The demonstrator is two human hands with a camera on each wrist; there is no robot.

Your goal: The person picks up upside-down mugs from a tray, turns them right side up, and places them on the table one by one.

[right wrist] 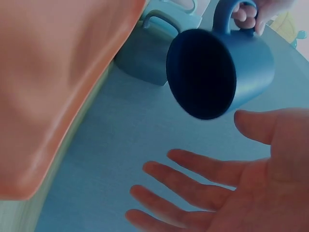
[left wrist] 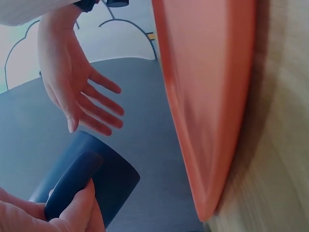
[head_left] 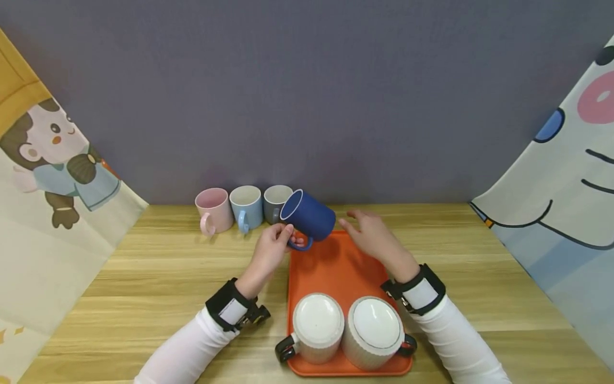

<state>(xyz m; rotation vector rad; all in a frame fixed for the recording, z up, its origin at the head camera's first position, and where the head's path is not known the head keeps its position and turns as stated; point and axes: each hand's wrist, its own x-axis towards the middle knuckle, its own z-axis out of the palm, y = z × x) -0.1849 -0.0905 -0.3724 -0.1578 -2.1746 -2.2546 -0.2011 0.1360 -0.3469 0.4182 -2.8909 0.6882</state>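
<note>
A dark blue mug (head_left: 312, 216) is tilted above the far left part of the orange tray (head_left: 336, 272). My left hand (head_left: 274, 245) grips it by the handle (left wrist: 75, 176). In the right wrist view the mug's dark opening (right wrist: 203, 75) faces down, while in the head view its pale-ringed end points up and left. My right hand (head_left: 374, 240) hovers just right of the mug, fingers spread and holding nothing. Its thumb (right wrist: 256, 125) is close to the mug's side.
Pink (head_left: 218, 213), light blue (head_left: 249, 208) and grey (head_left: 274, 205) mugs stand upright in a row near the grey back wall (head_left: 307, 96). Two ribbed white mugs (head_left: 318, 328) with black handles sit upside down on the tray's near end. Printed curtains flank the table.
</note>
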